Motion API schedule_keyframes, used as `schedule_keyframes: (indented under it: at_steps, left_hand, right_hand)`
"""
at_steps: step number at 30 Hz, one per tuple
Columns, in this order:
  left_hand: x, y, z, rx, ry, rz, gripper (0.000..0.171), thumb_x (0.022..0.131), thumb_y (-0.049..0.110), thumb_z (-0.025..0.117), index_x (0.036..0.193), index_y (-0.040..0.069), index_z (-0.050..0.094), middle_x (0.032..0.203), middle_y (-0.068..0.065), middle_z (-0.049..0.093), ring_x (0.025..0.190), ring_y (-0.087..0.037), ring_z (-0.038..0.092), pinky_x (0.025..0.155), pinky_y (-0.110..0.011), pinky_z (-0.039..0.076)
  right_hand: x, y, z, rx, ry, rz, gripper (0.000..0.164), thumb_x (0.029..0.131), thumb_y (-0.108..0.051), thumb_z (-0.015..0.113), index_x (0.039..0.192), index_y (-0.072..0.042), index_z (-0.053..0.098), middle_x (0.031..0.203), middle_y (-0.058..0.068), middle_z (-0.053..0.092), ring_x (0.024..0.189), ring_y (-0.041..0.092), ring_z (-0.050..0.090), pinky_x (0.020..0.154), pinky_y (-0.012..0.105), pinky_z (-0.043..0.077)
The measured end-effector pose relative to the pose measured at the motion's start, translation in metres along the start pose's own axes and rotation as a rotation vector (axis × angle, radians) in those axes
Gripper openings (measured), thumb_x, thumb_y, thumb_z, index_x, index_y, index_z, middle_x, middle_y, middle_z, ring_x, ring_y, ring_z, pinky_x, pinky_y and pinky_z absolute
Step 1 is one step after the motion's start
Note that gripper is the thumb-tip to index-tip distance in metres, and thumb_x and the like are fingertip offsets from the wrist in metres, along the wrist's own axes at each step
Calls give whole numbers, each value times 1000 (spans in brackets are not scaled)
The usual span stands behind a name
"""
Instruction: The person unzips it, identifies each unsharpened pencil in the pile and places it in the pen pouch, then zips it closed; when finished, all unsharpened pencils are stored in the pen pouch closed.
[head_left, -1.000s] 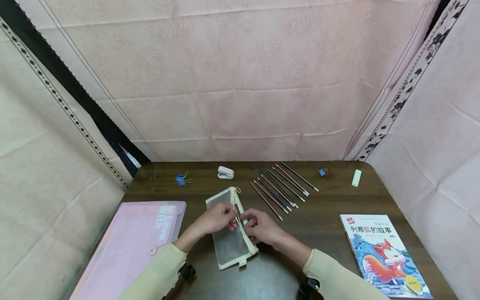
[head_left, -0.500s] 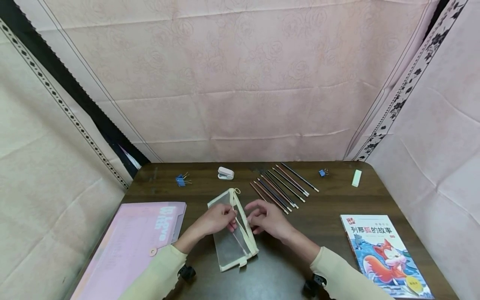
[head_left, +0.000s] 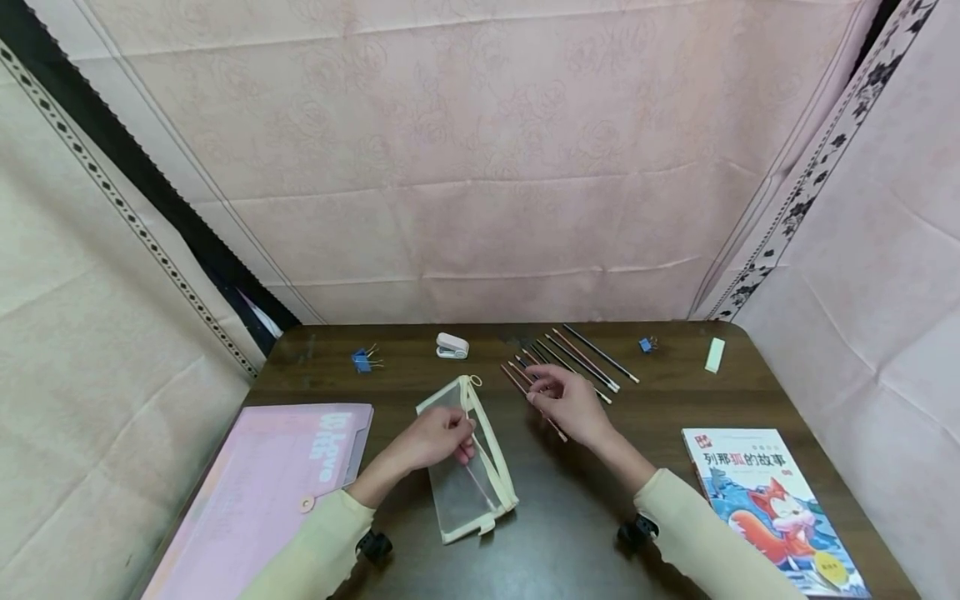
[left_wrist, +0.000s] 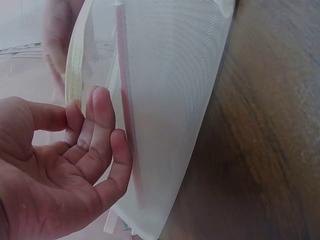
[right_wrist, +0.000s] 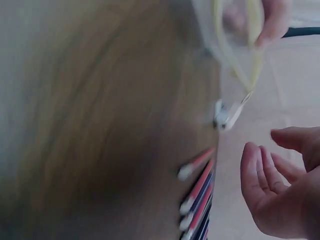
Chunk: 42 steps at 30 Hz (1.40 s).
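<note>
A translucent mesh pencil case [head_left: 457, 500] with cream edging lies on the table, its zipper side gaping. My left hand [head_left: 435, 437] pinches that zipper edge between thumb and fingers; the left wrist view shows the fingers [left_wrist: 103, 107] against the mesh. Through the mesh shows a thin reddish pencil [left_wrist: 125, 95] inside the case. My right hand [head_left: 573, 408] hovers over the near end of a row of pencils [head_left: 585, 360]. In the right wrist view its thumb and fingers stand apart with nothing between them, and the pencils' white-tipped ends [right_wrist: 186, 206] show below.
A purple folder [head_left: 270, 492] lies at left, a fox storybook [head_left: 780, 508] at right. Along the back are a blue binder clip [head_left: 362, 360], a white stapler [head_left: 452, 346], another blue clip [head_left: 647, 344] and a pale green eraser-like block [head_left: 714, 355].
My right hand has left the pencil case and moved right and away from me to above the pencils. The case's opening gapes wider, with a pencil visible inside. My left hand stays on the edge.
</note>
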<state>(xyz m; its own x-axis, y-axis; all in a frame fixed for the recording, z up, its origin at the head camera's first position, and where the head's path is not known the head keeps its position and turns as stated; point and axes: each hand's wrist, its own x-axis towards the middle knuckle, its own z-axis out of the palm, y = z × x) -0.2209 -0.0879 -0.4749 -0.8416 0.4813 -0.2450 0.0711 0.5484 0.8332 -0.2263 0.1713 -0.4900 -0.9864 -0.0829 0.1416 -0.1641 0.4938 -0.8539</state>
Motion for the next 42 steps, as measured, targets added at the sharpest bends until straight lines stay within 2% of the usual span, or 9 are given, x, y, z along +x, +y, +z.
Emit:
schedule_keyframes:
  at_steps: [4,9,12,16,21,30,37,42]
  left_hand:
    - [1,-1,1,-4,2,-5,30,100,26,50,83,6,64,77,-8,71,68,-20,70,76,-39,55]
    - [2,-2,2,-9,-1,-8,31,100,26,50,83,5,64,77,-8,71,67,-21,71,75,-39,56]
    - [2,-2,1,-9,-3,-7,31,100,26,50,83,5,64,76,-8,71,67,-21,70,74,-38,56]
    - [2,-2,0,-11,1,-7,30,100,27,50,83,5,64,76,-8,71,67,-20,70,73,-36,56]
    - [3,-3,0,-15,-1,-10,30,100,26,50,83,5,64,77,-9,71,67,-20,70,73,-35,56]
    - [1,-2,-1,-11,-5,-2,30,100,27,49,84,6,64,77,-8,71,68,-21,70,76,-37,56]
    - [0,-1,-4,3,-6,0,31,100,27,49,83,5,64,77,-7,71,68,-21,71,77,-36,55]
    - [-2,0,-6,17,-5,0,32,101,27,48,84,5,64,77,-7,72,68,-19,71,77,-32,54]
  right_hand:
    - [10,12,-1,-289,31,-80,41,82,-14,75,121,-19,64,89,1,71,73,11,61,65,29,48]
    - [12,21,7,-553,-18,-98,41,79,-15,78,118,-19,67,91,2,67,76,14,59,67,34,49]
    - [10,22,13,-636,-29,-113,41,78,-15,78,117,-19,67,93,2,68,80,16,63,67,37,51]
    - [10,17,16,-652,-28,-102,40,78,-14,78,116,-19,68,92,2,69,80,17,64,63,37,51]
    - [12,14,17,-644,-52,-68,35,80,-13,76,113,-21,69,85,1,67,71,14,59,57,31,46]
    - [13,17,18,-630,-63,-51,36,80,-9,71,114,-22,68,83,1,67,63,13,55,48,29,39]
    - [13,10,20,-578,9,-86,46,75,-8,72,118,-23,65,76,-8,61,63,10,53,51,27,40]
    - [11,-2,21,-510,58,-136,40,75,-6,71,113,-19,67,73,-8,62,60,8,53,53,26,42]
